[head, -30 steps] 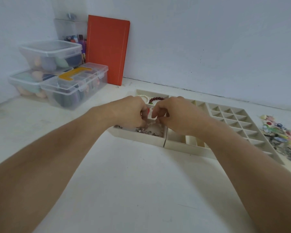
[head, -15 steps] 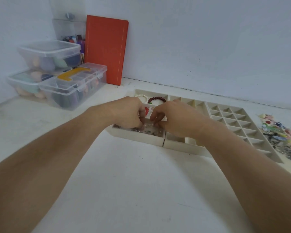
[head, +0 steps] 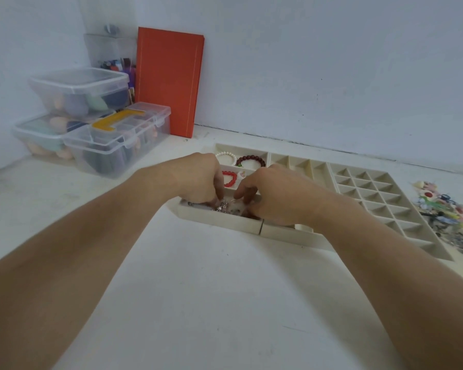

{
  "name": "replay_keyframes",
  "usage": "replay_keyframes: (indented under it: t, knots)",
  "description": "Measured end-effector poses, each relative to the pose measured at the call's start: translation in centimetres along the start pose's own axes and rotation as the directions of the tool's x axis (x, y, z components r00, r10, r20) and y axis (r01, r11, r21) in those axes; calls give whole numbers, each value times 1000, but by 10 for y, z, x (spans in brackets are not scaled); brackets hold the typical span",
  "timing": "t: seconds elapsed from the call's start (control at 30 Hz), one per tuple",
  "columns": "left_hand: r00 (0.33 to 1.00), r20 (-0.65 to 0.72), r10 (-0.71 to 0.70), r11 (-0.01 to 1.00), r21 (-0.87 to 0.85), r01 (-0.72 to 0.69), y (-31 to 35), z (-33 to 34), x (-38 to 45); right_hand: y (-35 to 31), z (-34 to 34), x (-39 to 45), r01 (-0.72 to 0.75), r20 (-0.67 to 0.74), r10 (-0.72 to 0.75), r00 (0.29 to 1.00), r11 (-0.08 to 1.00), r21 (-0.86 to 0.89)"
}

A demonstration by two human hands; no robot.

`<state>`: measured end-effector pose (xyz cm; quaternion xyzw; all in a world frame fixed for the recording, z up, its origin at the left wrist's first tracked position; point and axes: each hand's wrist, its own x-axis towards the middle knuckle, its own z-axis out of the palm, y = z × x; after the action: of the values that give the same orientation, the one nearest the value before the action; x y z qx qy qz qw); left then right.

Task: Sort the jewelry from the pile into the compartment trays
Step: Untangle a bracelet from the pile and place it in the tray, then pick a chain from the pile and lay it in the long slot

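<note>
Two bare forearms reach forward over a pale surface (head: 198, 289) toward a row of beige compartment trays. The left hand (head: 198, 180) and right hand (head: 275, 193) meet over the nearest compartment of the left tray (head: 219, 222), at about 12 o'clock from the viewer. Both have their fingers curled down into a small heap of silver jewelry (head: 222, 206) lying in that compartment. The left grip looks pinched on a silver piece; whether the right grip is grasping anything cannot be told, since its fingertips are hidden among the pieces.

Farther back in the same tray lie a red bracelet (head: 229, 178), a dark red bead bracelet (head: 251, 161) and a white pearl bracelet (head: 226, 157).

At 2 o'clock sits a grid tray (head: 380, 198) of small square cells. Just beyond its right edge, at 3 o'clock, the unsorted jewelry pile (head: 444, 209) lies on the surface, colourful and partly blurred.

At 10 o'clock stand clear plastic boxes (head: 112, 134) and an upright orange board (head: 169, 84) against the wall.
</note>
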<state>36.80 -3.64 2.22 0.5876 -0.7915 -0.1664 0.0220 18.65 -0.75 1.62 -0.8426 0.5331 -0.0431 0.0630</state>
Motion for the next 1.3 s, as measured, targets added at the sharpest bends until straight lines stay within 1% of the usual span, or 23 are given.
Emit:
replay_keyframes:
  t: [0.2, 0.37, 0.5, 0.67, 0.9, 1.03, 1.1, 1.17, 1.23, 1.3]
  knots:
    - [999, 29, 16, 999, 28, -17, 1, -2, -2, -2, -1, -3, 4, 31, -3, 1000, 1000, -9]
    - [999, 50, 17, 999, 49, -20, -2, -5, -2, -1, -3, -2, 1, 31, -1, 1000, 1000, 0]
    - [999, 28, 28, 997, 66, -30, -2, -5, -1, -2, -1, -2, 2, 11, -3, 1000, 1000, 27]
    - [1000, -7, 26, 990, 139, -25, -1, -5, -2, -2, 0, -1, -3, 31, 2, 1000, 999, 38]
    - [999, -46, 25, 977, 213, -15, 3, -6, -5, -1, -1, -3, -10, 37, 9, 999, 1000, 10]
    - [999, -40, 36, 978, 205, -27, 1, -6, -5, 1, -11, -5, -3, 13, 3, 1000, 1000, -5]
    - [995, -90, 31, 983, 186, -14, -1, -8, -5, 9, -26, -11, -19, -41, 20, 999, 999, 27]
    - [983, -184, 21, 989, 149, 7, -2, -11, -7, 22, -45, -20, -25, -155, 44, 987, 992, 123]
    - [956, -292, 20, 996, 91, 7, 1, -14, -9, 40, -65, -35, -16, -294, 82, 952, 975, 221]
    - [928, -372, 22, 999, 34, -9, 9, -13, -9, 59, -80, -52, -14, -389, 135, 911, 954, 299]
